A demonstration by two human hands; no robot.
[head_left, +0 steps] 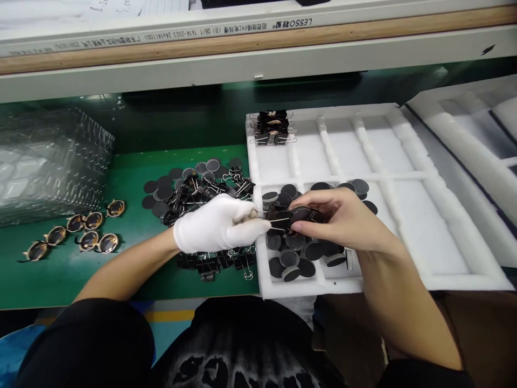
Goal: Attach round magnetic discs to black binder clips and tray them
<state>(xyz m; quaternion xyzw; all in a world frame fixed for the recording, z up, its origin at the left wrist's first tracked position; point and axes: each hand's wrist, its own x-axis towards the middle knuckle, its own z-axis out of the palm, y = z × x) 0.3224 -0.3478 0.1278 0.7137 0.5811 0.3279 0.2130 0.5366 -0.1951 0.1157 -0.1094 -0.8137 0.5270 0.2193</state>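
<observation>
My left hand [220, 223], in a white glove, is closed on the wire handles of a black binder clip [278, 216]. My bare right hand [339, 215] pinches a dark round disc [301, 215] at the clip's jaws; parts of what lies between the fingers are hidden. Both hands are over the near left compartment of a white foam tray [404, 283], where loose black and grey discs [290, 258] lie. To the left, more binder clips [210, 264] are heaped on the green table, partly behind my glove.
Several clamped binder clips [273, 129] stand in the tray's far left compartment. Round glasses frames with brown lenses [89, 240] lie at left, before a stack of clear plastic trays [48, 161]. A shelf edge [258, 75] crosses above; another foam tray [476, 129] is at right.
</observation>
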